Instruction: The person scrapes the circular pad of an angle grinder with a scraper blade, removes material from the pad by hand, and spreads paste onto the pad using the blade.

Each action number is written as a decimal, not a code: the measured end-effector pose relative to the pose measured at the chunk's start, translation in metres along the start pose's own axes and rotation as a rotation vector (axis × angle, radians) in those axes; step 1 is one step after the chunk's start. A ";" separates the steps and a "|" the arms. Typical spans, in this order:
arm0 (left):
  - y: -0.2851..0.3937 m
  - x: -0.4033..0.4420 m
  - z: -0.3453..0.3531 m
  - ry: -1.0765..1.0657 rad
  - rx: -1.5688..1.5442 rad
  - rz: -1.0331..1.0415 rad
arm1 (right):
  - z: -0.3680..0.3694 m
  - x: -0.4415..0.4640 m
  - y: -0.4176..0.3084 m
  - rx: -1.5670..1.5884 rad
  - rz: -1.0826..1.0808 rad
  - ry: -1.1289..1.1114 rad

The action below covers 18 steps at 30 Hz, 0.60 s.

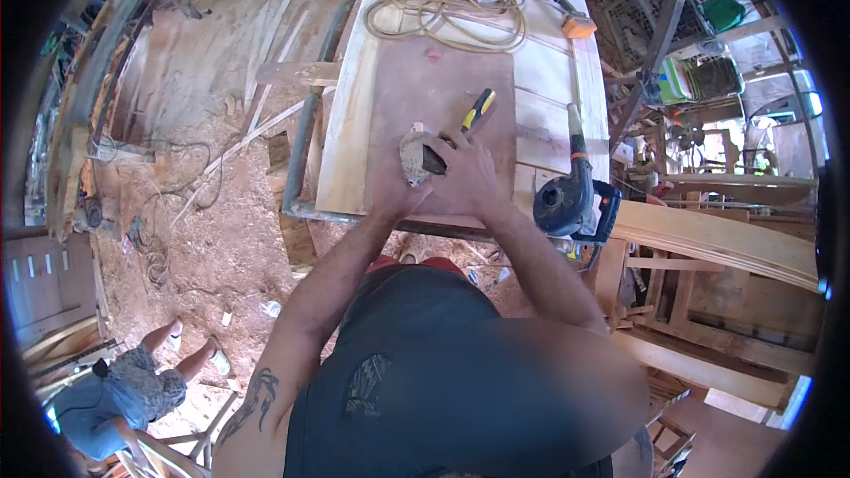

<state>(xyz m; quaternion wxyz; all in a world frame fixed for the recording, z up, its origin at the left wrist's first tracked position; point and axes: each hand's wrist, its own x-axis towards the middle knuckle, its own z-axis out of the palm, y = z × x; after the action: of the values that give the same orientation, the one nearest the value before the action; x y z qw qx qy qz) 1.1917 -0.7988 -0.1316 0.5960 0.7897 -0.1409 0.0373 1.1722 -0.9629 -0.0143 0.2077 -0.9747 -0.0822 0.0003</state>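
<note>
Both hands are close together over the brown board (pixel 398 80) on the workbench. My left hand (pixel 405 197) is closed around the lower side of a pale, rough-looking thing with a dark part (pixel 413 158); its exact kind I cannot make out. My right hand (pixel 469 175) is bent over the dark part from the right, its fingers closed on the same thing. Just beyond the right fingertips lies a yellow-and-black tool handle (pixel 479 111). Its far end points up and right, while its near end meets the fingers, so I cannot tell whether they touch it.
A coiled yellowish cord (pixel 434 13) and a cordless drill (pixel 558 0) lie at the bench's far end. A blue blower (pixel 567 199) rests at the right edge. Planks (pixel 708 235) stand to the right. Another person (pixel 115 398) is at lower left, on sawdust-covered ground.
</note>
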 end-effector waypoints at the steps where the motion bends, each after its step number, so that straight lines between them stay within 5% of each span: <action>1: -0.005 0.000 0.000 -0.008 -0.005 0.037 | 0.002 -0.002 0.004 -0.013 -0.025 0.014; 18: -0.001 0.002 -0.002 -0.056 0.125 -0.058 | 0.001 0.002 0.001 -0.041 -0.115 0.014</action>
<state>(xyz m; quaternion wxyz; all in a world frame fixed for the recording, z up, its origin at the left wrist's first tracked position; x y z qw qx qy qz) 1.1940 -0.7966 -0.1317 0.5421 0.8298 -0.1319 0.0068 1.1740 -0.9632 -0.0155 0.1879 -0.9724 -0.1366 -0.0203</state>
